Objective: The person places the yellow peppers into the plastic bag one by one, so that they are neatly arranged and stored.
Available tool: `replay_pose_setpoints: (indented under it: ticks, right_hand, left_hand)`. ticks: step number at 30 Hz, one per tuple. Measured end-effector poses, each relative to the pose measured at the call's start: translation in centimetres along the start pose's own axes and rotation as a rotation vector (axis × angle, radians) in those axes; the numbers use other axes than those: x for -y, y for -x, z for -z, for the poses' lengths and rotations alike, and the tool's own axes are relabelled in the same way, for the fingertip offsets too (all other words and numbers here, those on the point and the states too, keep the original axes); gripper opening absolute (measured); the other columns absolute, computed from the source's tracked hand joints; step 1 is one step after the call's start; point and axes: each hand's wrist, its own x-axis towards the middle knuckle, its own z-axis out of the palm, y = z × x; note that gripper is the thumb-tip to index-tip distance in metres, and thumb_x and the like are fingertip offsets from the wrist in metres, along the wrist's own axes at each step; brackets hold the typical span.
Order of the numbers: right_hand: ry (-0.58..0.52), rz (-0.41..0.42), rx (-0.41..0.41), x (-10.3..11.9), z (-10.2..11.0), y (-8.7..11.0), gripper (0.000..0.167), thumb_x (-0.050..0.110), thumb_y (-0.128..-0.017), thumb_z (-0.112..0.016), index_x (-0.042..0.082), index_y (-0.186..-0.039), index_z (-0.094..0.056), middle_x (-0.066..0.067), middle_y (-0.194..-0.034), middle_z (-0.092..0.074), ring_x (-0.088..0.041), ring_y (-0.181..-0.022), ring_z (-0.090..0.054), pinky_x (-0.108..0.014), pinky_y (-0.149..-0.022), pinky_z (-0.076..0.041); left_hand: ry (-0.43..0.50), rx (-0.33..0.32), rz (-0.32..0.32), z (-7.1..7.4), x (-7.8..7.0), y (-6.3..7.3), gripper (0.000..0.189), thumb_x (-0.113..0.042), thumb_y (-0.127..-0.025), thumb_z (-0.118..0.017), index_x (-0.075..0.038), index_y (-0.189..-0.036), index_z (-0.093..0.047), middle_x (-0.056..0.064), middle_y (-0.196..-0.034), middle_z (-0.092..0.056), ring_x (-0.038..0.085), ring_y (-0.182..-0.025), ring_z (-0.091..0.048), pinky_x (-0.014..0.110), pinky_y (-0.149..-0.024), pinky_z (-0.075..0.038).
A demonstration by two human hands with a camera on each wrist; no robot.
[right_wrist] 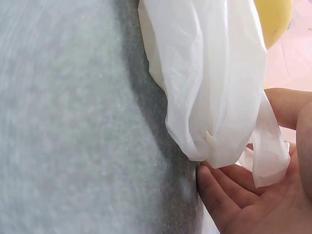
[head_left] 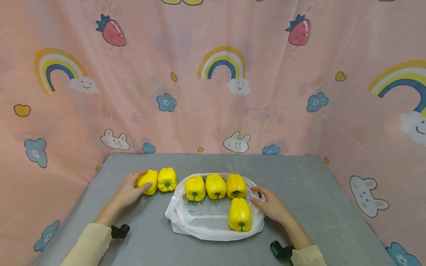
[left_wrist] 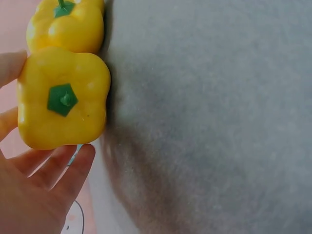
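Observation:
At the left of the table, my left hand (head_left: 128, 191) grips a yellow bell pepper (head_left: 149, 179) between thumb and fingers. The left wrist view shows this pepper (left_wrist: 87, 119) with its green stem facing the camera. A second bell pepper (head_left: 167, 180) stands right beside it. To their right lies a white plastic bag (head_left: 213, 235), mouth up and rim rolled down. Three bell peppers (head_left: 215, 186) sit in a row at its back, and another (head_left: 239, 214) lies at its front right. My right hand (head_left: 272, 206) holds the bag's right edge; in the right wrist view its fingers reach under the folds (right_wrist: 214, 83).
A grey table (head_left: 146, 244) lies under everything. Pink printed cloth (head_left: 206, 114) hangs behind it and at both sides. A dark wrist device (head_left: 119, 231) is on the left wrist, another (head_left: 281, 250) on the right.

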Motion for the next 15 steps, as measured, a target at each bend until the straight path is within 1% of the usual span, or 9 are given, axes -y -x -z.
replay_pose_setpoints:
  ticks: [6, 15]
  right_hand:
    - [0.002, 0.003, 0.002, 0.0, -0.04, -0.03, 0.052, 0.034, -0.1, -0.065, 0.006, -0.143, -0.056, -0.021, -0.146, -0.052, -0.043, -0.136, -0.046, -0.067, -0.11, -0.034]
    - [0.006, 0.004, -0.001, -0.12, -0.08, -0.09, 0.052, 0.035, -0.1, -0.065, 0.006, -0.143, -0.056, -0.02, -0.146, -0.053, -0.043, -0.135, -0.047, -0.066, -0.109, -0.035]
  left_hand:
    - [0.013, 0.007, -0.025, -0.1, -0.04, 0.07, 0.071, -0.046, -0.099, -0.064, -0.003, -0.152, -0.043, 0.028, -0.15, -0.043, 0.046, -0.133, -0.042, 0.067, -0.109, -0.032]
    - [0.049, -0.008, -0.025, -0.22, -0.13, -0.07, 0.071, -0.044, -0.098, -0.065, 0.0, -0.15, -0.044, 0.028, -0.15, -0.045, 0.047, -0.135, -0.042, 0.066, -0.111, -0.032]
